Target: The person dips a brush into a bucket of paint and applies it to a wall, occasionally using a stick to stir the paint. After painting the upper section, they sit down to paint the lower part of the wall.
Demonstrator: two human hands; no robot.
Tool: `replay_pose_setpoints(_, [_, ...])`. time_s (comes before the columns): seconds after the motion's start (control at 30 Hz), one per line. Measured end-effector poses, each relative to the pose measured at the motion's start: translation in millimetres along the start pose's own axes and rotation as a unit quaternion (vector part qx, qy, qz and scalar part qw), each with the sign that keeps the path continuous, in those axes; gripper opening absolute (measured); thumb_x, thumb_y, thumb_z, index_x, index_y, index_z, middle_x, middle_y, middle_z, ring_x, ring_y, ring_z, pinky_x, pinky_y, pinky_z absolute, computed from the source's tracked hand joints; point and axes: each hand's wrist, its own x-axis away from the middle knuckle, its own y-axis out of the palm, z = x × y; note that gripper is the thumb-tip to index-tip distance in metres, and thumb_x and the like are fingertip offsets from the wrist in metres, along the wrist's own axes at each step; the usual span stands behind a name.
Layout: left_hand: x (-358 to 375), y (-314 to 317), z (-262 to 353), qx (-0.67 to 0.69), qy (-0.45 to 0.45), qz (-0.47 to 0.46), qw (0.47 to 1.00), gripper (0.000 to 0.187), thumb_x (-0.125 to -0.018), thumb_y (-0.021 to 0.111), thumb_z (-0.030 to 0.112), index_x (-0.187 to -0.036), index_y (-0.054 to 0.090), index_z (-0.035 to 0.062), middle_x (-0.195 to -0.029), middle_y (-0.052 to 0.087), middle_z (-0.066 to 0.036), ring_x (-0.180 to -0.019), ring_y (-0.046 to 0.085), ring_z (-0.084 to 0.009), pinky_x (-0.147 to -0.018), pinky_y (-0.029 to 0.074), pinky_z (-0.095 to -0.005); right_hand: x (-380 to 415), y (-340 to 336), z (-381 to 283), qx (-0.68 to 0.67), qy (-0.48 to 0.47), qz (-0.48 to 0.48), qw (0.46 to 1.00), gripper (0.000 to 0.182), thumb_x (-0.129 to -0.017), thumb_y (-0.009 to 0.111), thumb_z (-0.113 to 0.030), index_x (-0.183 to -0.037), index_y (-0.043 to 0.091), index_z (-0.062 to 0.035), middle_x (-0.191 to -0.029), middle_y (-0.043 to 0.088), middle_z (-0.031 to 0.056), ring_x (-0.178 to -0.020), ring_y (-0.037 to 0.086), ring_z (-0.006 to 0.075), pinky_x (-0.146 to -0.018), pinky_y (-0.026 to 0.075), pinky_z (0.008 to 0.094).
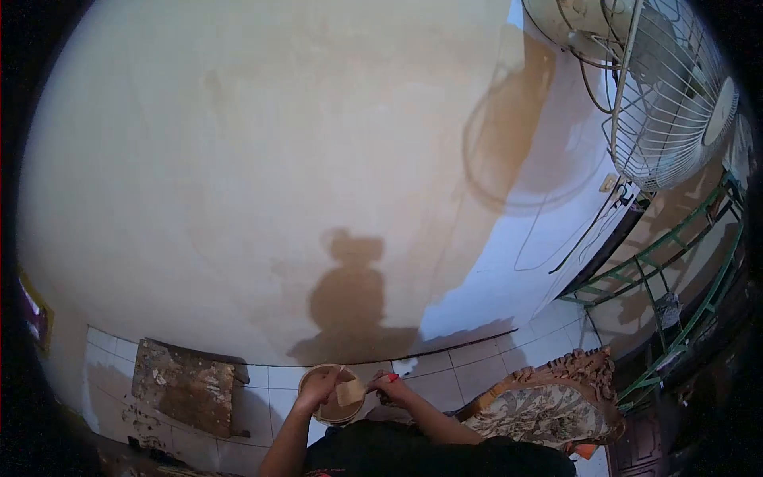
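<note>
A round bucket (343, 416) of tan paint stands on the tiles just before my body. My right hand (389, 388) is closed round the handle of a flat paintbrush, with a bit of red showing at the fingers. The wide, tan-coated head of the paintbrush (350, 392) points left over the bucket. Above the bucket's left side, my left hand (319, 387) has its fingers curled close to the brush head. What those fingers hold, if anything, is hidden. Ahead rises the wall (318, 159), mostly tan, with a pale bluish-white part (509, 262) at the right.
A worn, paint-spotted wooden bench (187, 388) stands at the left. Close on the right is a carved chair with patterned upholstery (532, 405). A fan (675, 103) hangs at upper right, cables (592, 230) running below it. A green metal frame (668, 238) stands beyond.
</note>
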Motion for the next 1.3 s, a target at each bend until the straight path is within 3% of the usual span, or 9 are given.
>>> replay_pose_setpoints(0.17, [-21,0,-32,0.056,0.039,0.022,0.997,0.051,-0.086,0.045,0.05,-0.07,0.058,0.0031,-0.052,0.045,-0.001,-0.04,0.042,-0.0115,-0.036,0.032,-0.0273,-9,-5,23,-0.12,0.01,-0.019,0.993,0.017,-0.075,0.065,-0.016,-0.084,0.052,-0.0097,-0.069,0.058,0.0022,-0.052,0.046,0.0086,-0.044,0.035,0.0237])
replay_pose_setpoints(0.33, [-23,1,-52,0.141,0.013,0.042,0.989,0.048,-0.086,0.046,0.049,-0.073,0.057,0.0032,-0.052,0.045,0.0,-0.041,0.042,-0.0107,-0.036,0.033,-0.0271,-15,1,36,-0.075,-0.024,0.012,0.997,0.019,-0.076,0.066,-0.016,-0.084,0.051,-0.0086,-0.065,0.055,0.0011,-0.051,0.046,0.0087,-0.044,0.034,0.0227])
replay_pose_setpoints(0.4, [-13,3,-38,0.119,-0.035,0.091,0.988,0.046,-0.085,0.048,0.047,-0.074,0.057,0.0036,-0.051,0.042,0.001,-0.039,0.039,-0.0101,-0.035,0.032,-0.0263,-4,6,19,-0.062,-0.021,-0.002,0.998,0.019,-0.076,0.066,-0.016,-0.085,0.05,-0.0081,-0.063,0.053,0.0011,-0.05,0.046,0.0088,-0.044,0.034,0.0222])
replay_pose_setpoints(0.53, [-3,-5,-27,0.119,-0.104,0.065,0.985,0.045,-0.084,0.05,0.051,-0.064,0.048,0.0105,-0.05,0.04,0.002,-0.036,0.037,-0.01,-0.033,0.028,-0.0252,-13,3,32,-0.146,-0.031,-0.038,0.988,0.017,-0.077,0.064,-0.015,-0.084,0.049,-0.0075,-0.059,0.05,0.0008,-0.049,0.046,0.0092,-0.043,0.034,0.0239])
replay_pose_setpoints(0.7, [3,-5,-35,0.17,-0.036,0.069,0.982,0.044,-0.083,0.05,0.053,-0.064,0.044,0.0139,-0.048,0.036,0.003,-0.035,0.033,-0.0096,-0.032,0.026,-0.0245,-16,8,40,-0.105,-0.038,-0.014,0.994,0.015,-0.078,0.063,-0.017,-0.082,0.051,-0.0088,-0.059,0.05,0.0005,-0.048,0.047,0.009,-0.044,0.035,0.0236])
replay_pose_setpoints(0.83, [0,-9,-47,0.186,-0.043,0.069,0.979,0.041,-0.082,0.052,0.052,-0.068,0.045,0.0143,-0.05,0.037,0.003,-0.036,0.033,-0.0096,-0.033,0.025,-0.024,-24,8,48,-0.089,-0.043,-0.032,0.995,0.017,-0.079,0.063,-0.021,-0.084,0.054,-0.0077,-0.068,0.057,0.0015,-0.052,0.048,0.0089,-0.045,0.038,0.024])
replay_pose_setpoints(1.0, [4,-5,-52,0.226,-0.095,0.102,0.964,0.04,-0.082,0.052,0.052,-0.069,0.045,0.0143,-0.053,0.038,0.003,-0.038,0.034,-0.0089,-0.033,0.026,-0.0235,-31,13,51,0.008,-0.023,-0.022,0.999,0.015,-0.078,0.063,-0.019,-0.082,0.054,-0.0088,-0.062,0.054,0.0004,-0.049,0.048,0.0089,-0.044,0.038,0.0244])
replay_pose_setpoints(1.23, [20,4,-42,0.194,-0.063,0.146,0.968,0.038,-0.083,0.053,0.05,-0.074,0.05,0.013,-0.054,0.04,0.004,-0.04,0.036,-0.0072,-0.034,0.027,-0.0226,-14,21,36,0.04,-0.009,-0.009,0.999,0.015,-0.077,0.065,-0.019,-0.081,0.053,-0.0099,-0.064,0.056,-0.0002,-0.051,0.049,0.0078,-0.045,0.038,0.023])
replay_pose_setpoints(1.3, [19,2,-49,0.216,-0.083,0.11,0.967,0.038,-0.083,0.053,0.049,-0.071,0.049,0.0132,-0.052,0.038,0.004,-0.038,0.035,-0.0064,-0.033,0.026,-0.0221,-9,22,37,0.042,0.004,-0.006,0.999,0.016,-0.077,0.065,-0.019,-0.08,0.053,-0.01,-0.065,0.056,-0.0002,-0.052,0.049,0.0078,-0.045,0.038,0.0231])
